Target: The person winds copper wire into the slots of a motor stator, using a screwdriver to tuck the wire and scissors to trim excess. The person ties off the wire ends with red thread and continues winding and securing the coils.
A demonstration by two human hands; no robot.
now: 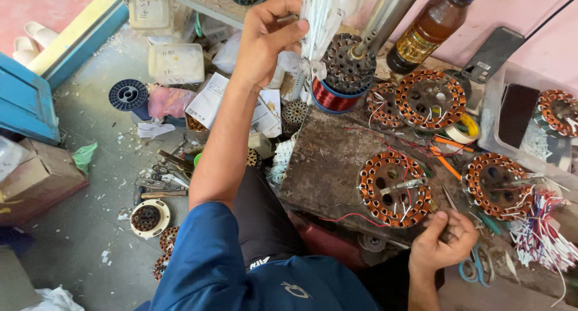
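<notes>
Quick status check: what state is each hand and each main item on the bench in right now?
Left hand: raised, grip closed on white sleeve bundle.
Right hand: at bench edge, fingers curled shut; contents hidden.
Front stator: lying flat, copper wound, red and white leads loose.
Brown bottle: tilted, blue cap on.
Scissors: lying flat on the bench, untouched.

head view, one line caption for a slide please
Left hand reaches up to a white bag while right hand rests beside a copper-wound stator.

The rusty table carries copper-wound stators, a copper wire spool and tape roll (scissors near its edge).
</notes>
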